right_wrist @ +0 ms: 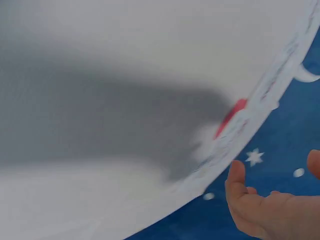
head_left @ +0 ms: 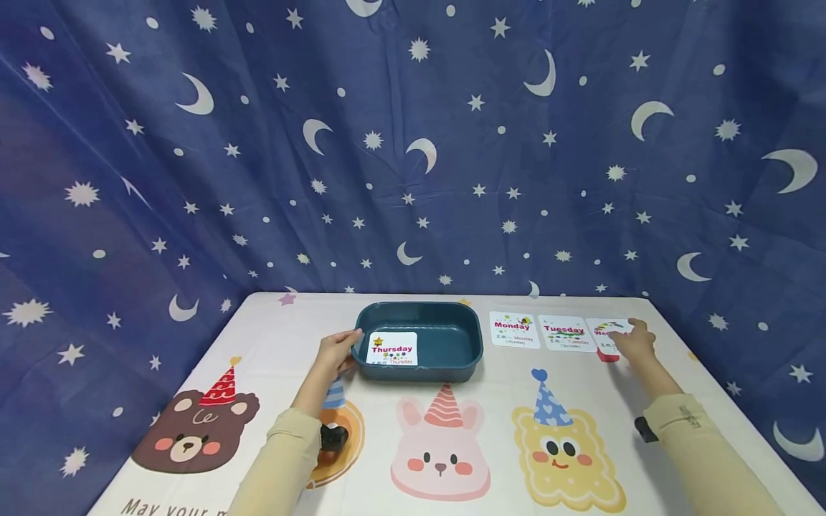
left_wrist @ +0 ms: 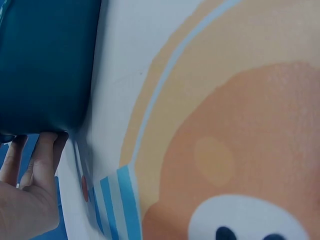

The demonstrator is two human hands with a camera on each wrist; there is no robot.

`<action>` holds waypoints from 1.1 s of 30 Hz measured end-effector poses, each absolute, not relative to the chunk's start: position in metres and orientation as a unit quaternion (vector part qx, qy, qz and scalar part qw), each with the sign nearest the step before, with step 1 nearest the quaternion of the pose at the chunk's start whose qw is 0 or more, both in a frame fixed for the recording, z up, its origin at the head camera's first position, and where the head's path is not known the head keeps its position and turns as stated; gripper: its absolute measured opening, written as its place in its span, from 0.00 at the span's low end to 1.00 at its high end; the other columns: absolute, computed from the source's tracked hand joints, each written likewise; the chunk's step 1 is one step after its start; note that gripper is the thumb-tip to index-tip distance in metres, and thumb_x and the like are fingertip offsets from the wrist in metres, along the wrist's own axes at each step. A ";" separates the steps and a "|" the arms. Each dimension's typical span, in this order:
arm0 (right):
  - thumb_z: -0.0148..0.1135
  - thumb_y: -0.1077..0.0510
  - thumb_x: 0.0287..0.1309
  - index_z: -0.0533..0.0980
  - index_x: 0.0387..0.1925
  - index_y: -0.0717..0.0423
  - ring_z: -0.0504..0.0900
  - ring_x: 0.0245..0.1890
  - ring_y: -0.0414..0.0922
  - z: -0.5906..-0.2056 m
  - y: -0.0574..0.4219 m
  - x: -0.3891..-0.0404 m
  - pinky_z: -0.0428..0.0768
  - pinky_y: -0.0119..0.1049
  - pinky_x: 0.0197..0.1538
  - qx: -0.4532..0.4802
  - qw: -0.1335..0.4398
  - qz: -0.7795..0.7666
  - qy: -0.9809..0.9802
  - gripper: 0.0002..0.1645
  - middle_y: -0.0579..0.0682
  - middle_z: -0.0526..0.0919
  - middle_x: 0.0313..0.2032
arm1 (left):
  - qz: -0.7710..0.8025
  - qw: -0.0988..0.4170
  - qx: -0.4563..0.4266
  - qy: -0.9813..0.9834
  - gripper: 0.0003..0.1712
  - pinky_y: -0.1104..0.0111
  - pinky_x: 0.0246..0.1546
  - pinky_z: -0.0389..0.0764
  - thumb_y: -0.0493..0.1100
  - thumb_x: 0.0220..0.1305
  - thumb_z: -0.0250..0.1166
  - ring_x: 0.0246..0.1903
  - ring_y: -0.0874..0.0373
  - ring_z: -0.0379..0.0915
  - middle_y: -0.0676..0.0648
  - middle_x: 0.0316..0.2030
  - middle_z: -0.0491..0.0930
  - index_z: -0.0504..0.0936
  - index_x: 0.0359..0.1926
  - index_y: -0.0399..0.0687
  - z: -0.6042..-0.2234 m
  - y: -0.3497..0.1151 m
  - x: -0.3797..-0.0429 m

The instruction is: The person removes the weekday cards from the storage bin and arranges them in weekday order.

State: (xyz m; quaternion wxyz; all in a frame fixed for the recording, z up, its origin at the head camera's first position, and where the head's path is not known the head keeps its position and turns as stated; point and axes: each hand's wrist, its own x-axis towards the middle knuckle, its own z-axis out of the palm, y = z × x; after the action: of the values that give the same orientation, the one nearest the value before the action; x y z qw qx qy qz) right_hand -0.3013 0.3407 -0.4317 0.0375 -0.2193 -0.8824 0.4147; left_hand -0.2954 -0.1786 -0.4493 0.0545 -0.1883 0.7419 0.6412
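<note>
A dark teal plastic tray (head_left: pixel 419 374) stands on the table, a "Thursday" card (head_left: pixel 392 348) leaning inside its left part. My left hand (head_left: pixel 335 352) holds the tray's left end, thumb at the rim and fingers against the outer wall. In the left wrist view, the fingertips (left_wrist: pixel 47 137) meet the tray's side (left_wrist: pixel 45 75). To the right lie a "Monday" card (head_left: pixel 514 330), a "Tuesday" card (head_left: pixel 567 334) and a "Wednesday" card (head_left: pixel 603 331) in a row. My right hand (head_left: pixel 637 342) is over the right part of the "Wednesday" card, thumb and fingers apart in the right wrist view.
The white tablecloth (head_left: pixel 503 459) carries printed cartoon figures, such as a bear, a rabbit and a biscuit. A blue curtain (head_left: pixel 387 143) with moons and stars hangs behind the table and along both sides. A red patch (head_left: pixel 608 355) shows below the "Wednesday" card.
</note>
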 end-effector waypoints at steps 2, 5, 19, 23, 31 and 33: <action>0.45 0.60 0.62 0.45 0.67 0.73 0.60 0.58 0.68 -0.428 0.333 -0.300 0.68 0.52 0.58 -0.207 0.045 0.428 -0.879 0.37 0.80 0.51 0.60 | 0.643 0.054 -0.189 0.740 0.28 0.66 0.45 0.82 0.50 0.67 0.58 0.51 0.48 0.76 0.36 0.60 0.70 0.70 0.62 0.38 -0.449 -0.178 -0.295; 0.46 0.62 0.62 0.47 0.66 0.74 0.70 0.47 0.60 -0.424 0.322 -0.297 0.75 0.35 0.42 -0.181 0.062 0.454 -0.870 0.36 0.77 0.59 0.56 | 0.644 0.051 -0.188 0.740 0.28 0.67 0.43 0.82 0.50 0.66 0.58 0.50 0.49 0.76 0.36 0.60 0.71 0.71 0.61 0.38 -0.450 -0.178 -0.296; 0.45 0.65 0.63 0.57 0.65 0.69 0.71 0.39 0.41 -0.419 0.240 -0.293 0.73 0.25 0.36 -0.119 0.081 0.559 -0.817 0.29 0.62 0.67 0.49 | 0.652 0.056 -0.187 0.733 0.29 0.64 0.50 0.79 0.50 0.67 0.57 0.54 0.47 0.73 0.36 0.63 0.67 0.69 0.63 0.38 -0.450 -0.180 -0.296; 0.44 0.66 0.65 0.57 0.65 0.67 0.68 0.51 0.52 -0.413 0.212 -0.292 0.75 0.40 0.53 -0.093 0.068 0.593 -0.797 0.27 0.66 0.63 0.56 | 0.650 0.054 -0.187 0.734 0.28 0.65 0.49 0.80 0.50 0.68 0.57 0.54 0.47 0.73 0.36 0.63 0.67 0.69 0.63 0.38 -0.450 -0.180 -0.294; 0.45 0.66 0.66 0.58 0.64 0.67 0.68 0.55 0.57 -0.396 0.166 -0.295 0.70 0.53 0.62 -0.051 0.025 0.618 -0.784 0.26 0.65 0.63 0.55 | 0.653 0.050 -0.187 0.732 0.28 0.67 0.46 0.81 0.50 0.68 0.57 0.52 0.49 0.75 0.36 0.62 0.69 0.70 0.62 0.38 -0.450 -0.177 -0.294; 0.46 0.66 0.66 0.60 0.63 0.67 0.70 0.54 0.56 -0.392 0.156 -0.297 0.71 0.53 0.61 -0.041 0.022 0.621 -0.782 0.25 0.64 0.65 0.54 | 0.654 0.048 -0.185 0.732 0.28 0.65 0.47 0.81 0.50 0.67 0.58 0.50 0.50 0.76 0.37 0.62 0.69 0.71 0.62 0.39 -0.450 -0.177 -0.294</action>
State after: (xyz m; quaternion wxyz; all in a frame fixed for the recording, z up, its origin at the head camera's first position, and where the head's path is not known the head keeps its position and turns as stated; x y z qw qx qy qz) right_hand -0.2966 0.1560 -0.3921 0.0216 -0.0410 -0.7823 0.6212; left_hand -0.2941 -0.1770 -0.4501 0.0477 -0.1847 0.7318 0.6543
